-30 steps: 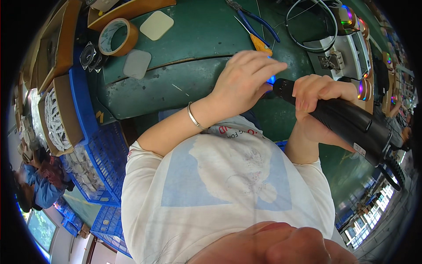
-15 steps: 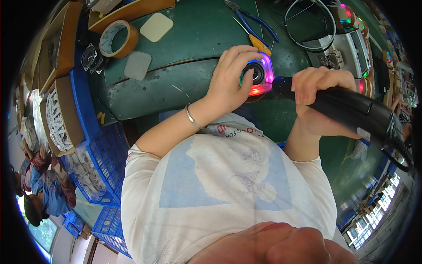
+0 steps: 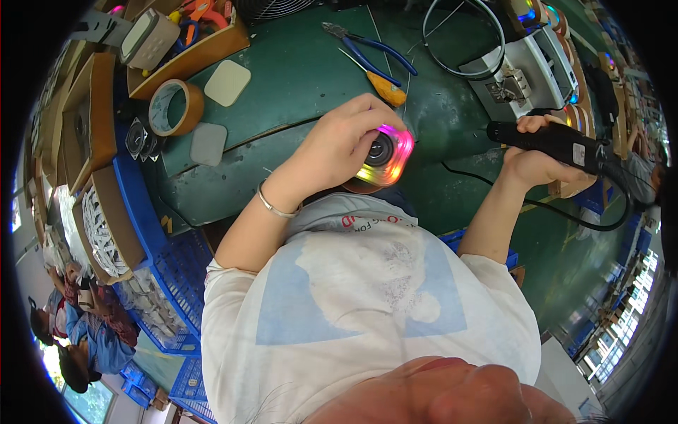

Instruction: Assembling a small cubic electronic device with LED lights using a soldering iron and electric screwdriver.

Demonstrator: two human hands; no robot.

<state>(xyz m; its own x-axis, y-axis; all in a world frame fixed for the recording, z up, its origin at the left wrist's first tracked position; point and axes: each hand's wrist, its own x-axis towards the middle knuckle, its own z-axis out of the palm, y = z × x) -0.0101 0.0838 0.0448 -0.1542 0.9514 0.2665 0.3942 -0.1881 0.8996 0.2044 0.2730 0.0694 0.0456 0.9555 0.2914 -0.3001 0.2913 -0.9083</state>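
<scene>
One head-worn fisheye view looks steeply down, close over the green workbench (image 3: 296, 78); edges bend outward.

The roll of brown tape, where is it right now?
In the head view, the roll of brown tape lies on the green bench's left side, beside two square pads and below a wooden tray.

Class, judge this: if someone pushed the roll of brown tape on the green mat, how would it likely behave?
The roll of brown tape lies flat, so it would probably slide, not roll. Its hollow core suggests it is light. It looks stiff, unlikely to deform.

Person: white short-sleeved T-shirt (image 3: 367, 311) with pale blue printed panel; thin silver bangle (image 3: 272, 205) on left wrist; bare forearms.
</scene>
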